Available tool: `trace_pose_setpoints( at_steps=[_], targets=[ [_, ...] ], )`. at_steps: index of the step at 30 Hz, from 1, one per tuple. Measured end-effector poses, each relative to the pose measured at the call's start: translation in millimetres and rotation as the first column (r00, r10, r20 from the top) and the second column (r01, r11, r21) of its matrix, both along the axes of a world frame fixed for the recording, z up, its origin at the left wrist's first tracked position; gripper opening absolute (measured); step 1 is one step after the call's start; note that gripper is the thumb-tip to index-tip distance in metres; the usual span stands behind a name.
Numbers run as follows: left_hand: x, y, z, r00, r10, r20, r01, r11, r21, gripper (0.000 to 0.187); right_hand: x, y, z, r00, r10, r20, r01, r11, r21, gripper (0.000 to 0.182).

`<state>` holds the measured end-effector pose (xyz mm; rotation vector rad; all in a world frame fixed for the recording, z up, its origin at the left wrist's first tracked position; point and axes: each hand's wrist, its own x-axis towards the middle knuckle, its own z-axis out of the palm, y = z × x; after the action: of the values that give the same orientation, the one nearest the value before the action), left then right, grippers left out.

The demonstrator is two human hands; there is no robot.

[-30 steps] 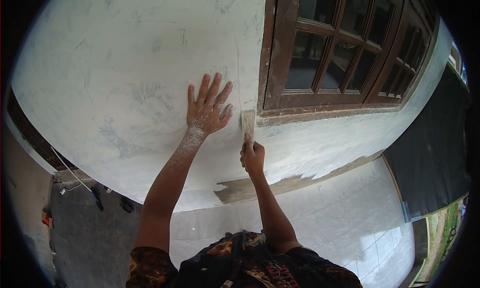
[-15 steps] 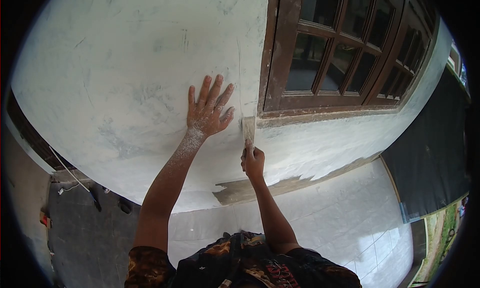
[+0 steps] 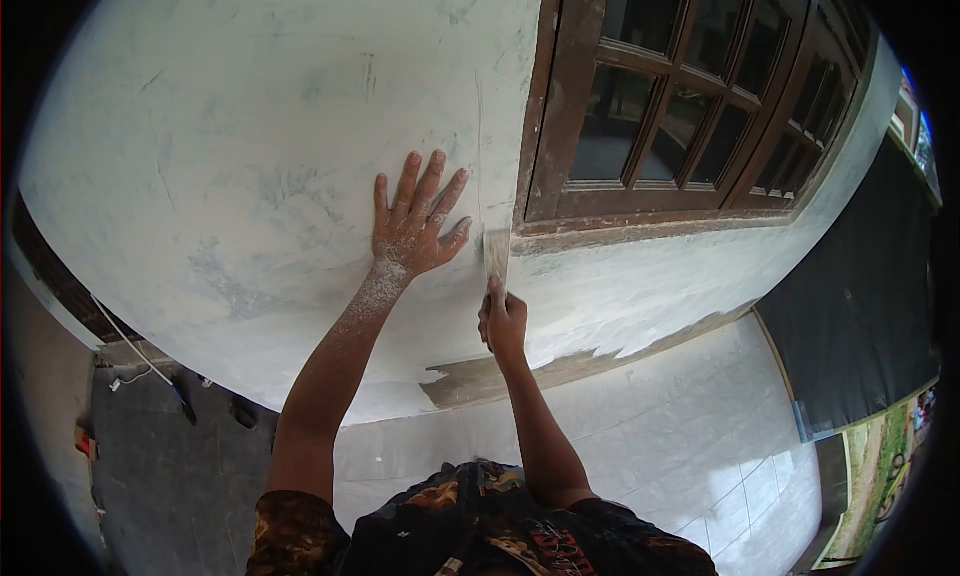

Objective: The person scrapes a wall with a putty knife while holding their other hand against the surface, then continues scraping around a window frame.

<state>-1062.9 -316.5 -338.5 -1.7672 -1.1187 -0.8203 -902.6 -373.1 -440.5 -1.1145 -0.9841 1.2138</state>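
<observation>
My left hand (image 3: 416, 214) lies flat on the white wall (image 3: 300, 126), fingers spread, with white dust on its back and wrist. Just to its right, my right hand (image 3: 503, 321) is wrapped round the handle of a scraper (image 3: 497, 254). The scraper's wide blade points up and touches the wall beside the lower left corner of the brown window frame (image 3: 545, 208). A thin vertical crack runs up the wall above the blade. Grey scuffs and patches mark the wall's surface.
Along the wall's foot runs a bare grey cement strip (image 3: 480, 378). Pale floor tiles (image 3: 640, 416) lie below, and dark tiles (image 3: 170, 466) to the left, where a long pole (image 3: 135, 341) leans. A dark sheet (image 3: 850, 286) hangs at the right.
The scraper and my right hand have shifted very slightly upward and left. My left hand stays in its place on the wall.
</observation>
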Motion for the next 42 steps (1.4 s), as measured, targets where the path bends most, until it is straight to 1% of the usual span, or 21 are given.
trace_pose_setpoints(
  at_steps=[1,5,7,11,13,14,16,18,20,23,25,28,30,32,35,37,38,40,42],
  targets=[
    [1,-1,0,1.000,0.006,0.004,-0.006,1.000,-0.009,0.071,-1,1,10,0.999,0.017,-0.039,-0.016,0.999,0.036,0.055],
    [0,1,-1,1.000,-0.011,0.013,0.011,1.000,-0.007,0.072,-3,4,-10,0.999,0.008,-0.040,-0.007,0.999,0.039,0.055],
    [-1,0,-2,1.000,-0.007,0.010,0.007,1.000,-0.009,0.073,0,-2,-21,1.000,0.007,-0.020,-0.008,1.000,-0.017,0.055],
    [0,1,-3,1.000,0.003,0.019,-0.002,1.000,-0.022,0.074,-1,3,-4,1.000,-0.017,-0.007,0.018,0.999,0.027,0.055],
    [0,1,-5,1.000,0.000,0.016,0.001,1.000,-0.022,0.075,-2,6,7,0.998,0.014,-0.057,-0.012,0.999,0.037,0.055],
    [-1,2,-4,1.000,0.000,0.012,0.000,1.000,-0.018,0.075,-2,6,3,0.998,0.013,-0.062,-0.010,0.999,0.040,0.055],
    [-1,3,-2,1.000,-0.002,0.014,0.002,1.000,-0.011,0.075,2,5,-12,1.000,-0.007,0.011,0.007,0.999,0.039,0.056],
    [-1,2,-4,1.000,-0.003,0.020,0.004,1.000,-0.014,0.075,4,1,-25,1.000,-0.002,0.002,0.002,1.000,0.004,0.055],
    [-1,2,-4,1.000,-0.017,0.019,0.017,1.000,-0.004,0.075,3,0,-18,1.000,0.005,-0.005,-0.005,1.000,-0.027,0.055],
    [-1,2,-3,1.000,-0.009,0.018,0.009,1.000,0.003,0.076,2,5,-1,1.000,0.006,0.002,-0.006,1.000,0.026,0.055],
    [-1,1,-4,1.000,-0.008,0.018,0.008,1.000,-0.006,0.076,2,7,4,0.999,0.032,-0.041,-0.031,0.999,0.044,0.055],
    [-2,3,-4,1.000,-0.003,0.019,0.003,1.000,-0.002,0.076,4,4,-11,1.000,0.016,-0.013,-0.016,1.000,0.016,0.055],
    [-1,3,-5,1.000,-0.003,0.017,0.003,1.000,0.015,0.076,4,-1,-18,0.999,0.022,-0.027,-0.022,1.000,-0.001,0.055],
    [-1,2,-5,1.000,-0.011,0.022,0.011,1.000,0.009,0.075,1,0,-13,0.999,0.029,-0.040,-0.030,0.999,-0.015,0.055],
    [-1,3,-5,1.000,-0.015,0.027,0.014,1.000,0.021,0.076,-2,5,-2,0.999,0.014,-0.031,-0.013,1.000,0.018,0.055],
    [-1,2,-6,1.000,-0.011,0.028,0.011,1.000,0.014,0.075,-2,4,1,0.995,0.028,-0.092,-0.026,0.999,0.018,0.055],
    [-1,3,-6,1.000,-0.009,0.030,0.008,1.000,0.018,0.075,-2,4,-5,0.995,0.029,-0.093,-0.028,0.999,0.018,0.055],
    [-1,3,-5,1.000,-0.010,0.029,0.010,1.000,0.019,0.075,0,1,-19,1.000,0.016,-0.023,-0.016,1.000,0.020,0.055],
    [-1,4,-4,0.999,-0.010,0.032,0.009,1.000,0.025,0.075,-1,2,-21,0.999,0.018,-0.029,-0.018,1.000,0.011,0.055]
  ],
)
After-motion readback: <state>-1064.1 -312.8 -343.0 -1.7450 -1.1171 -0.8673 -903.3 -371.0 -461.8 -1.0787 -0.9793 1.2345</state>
